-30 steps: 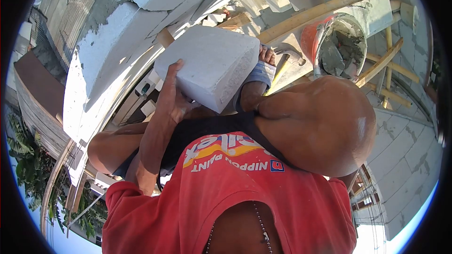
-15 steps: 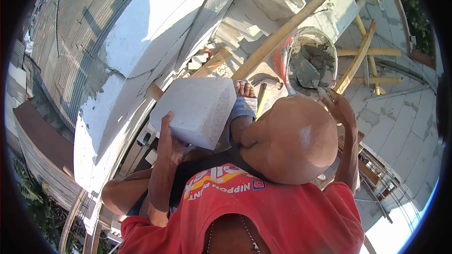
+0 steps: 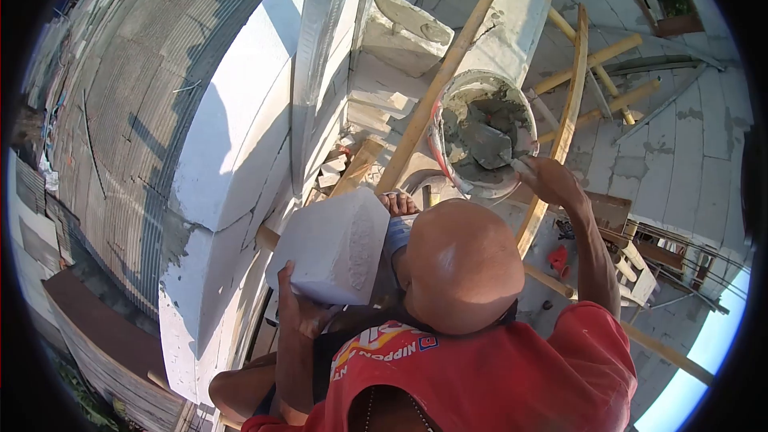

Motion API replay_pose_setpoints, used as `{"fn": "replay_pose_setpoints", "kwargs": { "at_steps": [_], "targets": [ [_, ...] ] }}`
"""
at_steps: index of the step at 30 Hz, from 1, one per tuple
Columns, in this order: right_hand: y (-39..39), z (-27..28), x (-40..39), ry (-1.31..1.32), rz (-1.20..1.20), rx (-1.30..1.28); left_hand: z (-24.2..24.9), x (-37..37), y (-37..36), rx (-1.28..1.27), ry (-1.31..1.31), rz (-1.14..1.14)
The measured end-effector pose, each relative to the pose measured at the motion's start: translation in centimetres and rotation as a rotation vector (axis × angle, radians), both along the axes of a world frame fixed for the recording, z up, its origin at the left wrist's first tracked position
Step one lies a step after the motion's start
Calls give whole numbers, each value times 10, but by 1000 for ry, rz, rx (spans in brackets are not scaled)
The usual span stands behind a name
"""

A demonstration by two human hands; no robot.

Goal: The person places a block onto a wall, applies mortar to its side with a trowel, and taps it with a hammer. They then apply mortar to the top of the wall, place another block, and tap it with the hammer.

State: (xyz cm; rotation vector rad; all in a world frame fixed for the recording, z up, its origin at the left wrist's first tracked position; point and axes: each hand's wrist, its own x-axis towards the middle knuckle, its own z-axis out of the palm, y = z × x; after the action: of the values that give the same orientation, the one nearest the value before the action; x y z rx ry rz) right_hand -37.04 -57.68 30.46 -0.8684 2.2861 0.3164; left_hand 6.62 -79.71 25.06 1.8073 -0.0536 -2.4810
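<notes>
My left hand (image 3: 298, 314) holds a white lightweight building block (image 3: 332, 248) from below, tilted against my raised knee (image 3: 460, 264). My right hand (image 3: 552, 184) reaches out to a bucket (image 3: 445, 112) with grey mortar in it and closes on the handle of a trowel (image 3: 488, 144) whose blade lies in the mortar. My sandalled foot (image 3: 398, 210) rests just beyond the block, near the bucket's base.
A wall of white blocks (image 3: 232, 152) with a mortared top curves along the left, with a corrugated roof (image 3: 104, 112) far below it. Bamboo scaffold poles (image 3: 436, 88) cross around the bucket. More blocks (image 3: 404, 32) lie ahead. A red object (image 3: 558, 258) lies on the right.
My right hand came into view and reached the trowel in the bucket. My view swung toward the wall and bucket, while the block stayed in my left hand against the knee.
</notes>
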Motion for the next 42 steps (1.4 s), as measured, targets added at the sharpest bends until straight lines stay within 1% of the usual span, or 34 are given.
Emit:
{"fn": "replay_pose_setpoints", "kwargs": {
  "at_steps": [3,6,8,9,10,12,14,16,18,20,22,24,28,30,34,35,36,41,42],
  "targets": [
    [-3,21,5,210,88,-139,-2,1,4,34,10,17],
    [-17,50,4,313,4,-125,-7,-8,2,39,24,59],
    [-30,63,5,343,-39,-32,-13,-10,4,77,68,129],
    [-34,65,6,352,-54,15,-16,-11,3,96,116,143],
    [-33,57,4,349,-20,7,-19,-13,1,115,158,167],
    [-29,27,3,301,91,3,-26,-17,0,142,174,211],
    [-34,1,21,230,128,-13,-25,-15,0,162,91,265],
    [-37,-13,28,187,141,-42,-18,-23,4,142,31,304],
    [-38,-9,28,173,121,-90,-13,-33,-2,84,5,296],
    [-39,1,26,87,138,-102,-27,-25,-1,118,19,329],
    [-31,9,26,12,121,-152,-29,-23,-1,137,39,334],
    [-27,0,25,-15,91,-150,-27,-25,-2,135,63,315],
    [-32,-20,35,-26,6,-75,-28,-30,6,34,-18,278],
    [-31,-15,37,-92,-26,-107,-33,-34,9,-28,-39,235],
    [-25,3,39,-151,-79,-199,-26,-38,-1,50,57,256],
    [-11,-10,36,-111,-52,-286,-26,-37,-3,84,51,263],
    [-9,-9,35,-137,-76,-285,-25,-37,-3,118,41,269],
    [-5,-7,32,-222,-185,-293,-15,-44,-5,99,19,226],
    [-5,-1,34,-244,-246,-273,-15,-45,-5,98,11,214]
  ]
}}
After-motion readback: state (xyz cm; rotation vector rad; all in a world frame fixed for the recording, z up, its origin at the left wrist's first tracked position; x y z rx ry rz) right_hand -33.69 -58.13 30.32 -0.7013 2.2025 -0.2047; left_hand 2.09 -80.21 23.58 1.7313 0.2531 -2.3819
